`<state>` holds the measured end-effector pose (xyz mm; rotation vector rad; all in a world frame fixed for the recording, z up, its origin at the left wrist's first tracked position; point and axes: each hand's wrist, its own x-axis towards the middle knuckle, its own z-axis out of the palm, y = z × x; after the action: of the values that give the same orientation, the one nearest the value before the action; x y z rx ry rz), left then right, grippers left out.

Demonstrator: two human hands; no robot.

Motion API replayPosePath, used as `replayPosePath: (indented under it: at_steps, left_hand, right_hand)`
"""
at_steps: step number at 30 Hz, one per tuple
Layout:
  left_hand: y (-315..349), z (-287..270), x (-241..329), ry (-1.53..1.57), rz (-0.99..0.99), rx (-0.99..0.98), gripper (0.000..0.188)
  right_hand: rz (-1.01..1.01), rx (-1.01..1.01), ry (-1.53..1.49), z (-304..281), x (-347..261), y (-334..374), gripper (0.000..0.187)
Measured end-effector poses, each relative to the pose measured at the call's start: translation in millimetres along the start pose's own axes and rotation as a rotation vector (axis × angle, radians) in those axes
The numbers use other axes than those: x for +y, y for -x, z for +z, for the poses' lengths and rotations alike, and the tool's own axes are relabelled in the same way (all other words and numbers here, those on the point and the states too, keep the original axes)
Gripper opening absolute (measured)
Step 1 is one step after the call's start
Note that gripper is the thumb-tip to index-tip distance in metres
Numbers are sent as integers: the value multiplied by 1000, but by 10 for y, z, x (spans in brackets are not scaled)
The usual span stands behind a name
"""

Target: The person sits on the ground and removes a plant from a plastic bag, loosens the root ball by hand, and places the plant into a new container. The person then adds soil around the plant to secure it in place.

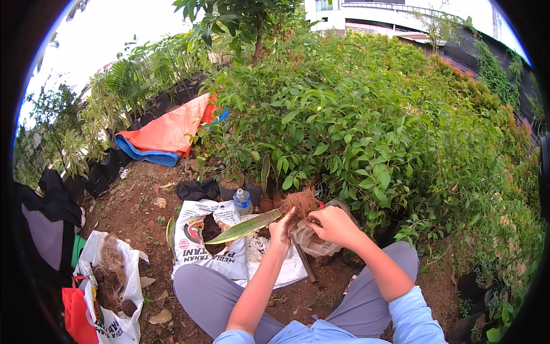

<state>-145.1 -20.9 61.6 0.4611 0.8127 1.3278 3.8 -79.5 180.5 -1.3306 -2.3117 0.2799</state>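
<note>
A snake plant [243,228] with one long yellow-edged leaf lies across my left hand [281,229], which is closed round its base. The leaf points left over a white sack. Reddish-brown fibrous roots [301,202] stick up between my two hands. My right hand [329,222] is closed with its fingertips at the right side of the roots; what it pinches there is too small to make out. Below it is a crumpled clear plastic bag [315,246]. Beneath the leaf lies the white printed sack [195,258], torn open with dark soil [212,229] in it.
A water bottle [242,200] stands behind the sack. A stick-like brown handle [305,262] lies by my knees. Another white sack [134,266] with fibre sits at left, near a seated person [43,229]. Dense potted shrubs [366,126] rise ahead; an orange tarp [169,129] lies behind.
</note>
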Motion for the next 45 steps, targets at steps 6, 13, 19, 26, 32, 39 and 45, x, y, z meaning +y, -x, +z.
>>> replayPosePath:
  at_steps: [6, 13, 19, 26, 32, 39, 45]
  left_hand:
    - [108, 71, 18, -256, 222, -69, 38]
    - [155, 30, 62, -341, 304, -110, 35]
    - [189, -21, 175, -298, 279, -144, 35]
    - [170, -134, 182, -414, 359, -226, 38]
    - [183, -179, 210, -299, 321, -270, 36]
    - [258, -156, 321, -127, 237, -348, 43]
    - [311, -91, 321, 8, 184, -406, 35]
  right_hand:
    - [-7, 222, 166, -96, 214, -18, 13]
    - [-21, 372, 273, -120, 385, -57, 7]
    - [48, 472, 249, -217, 615, -70, 6]
    - [83, 537, 211, -171, 634, -106, 7]
    - [170, 542, 114, -141, 661, -157, 8]
    - [308, 479, -167, -54, 738, -244, 10]
    - [394, 383, -512, 192, 869, -340, 9]
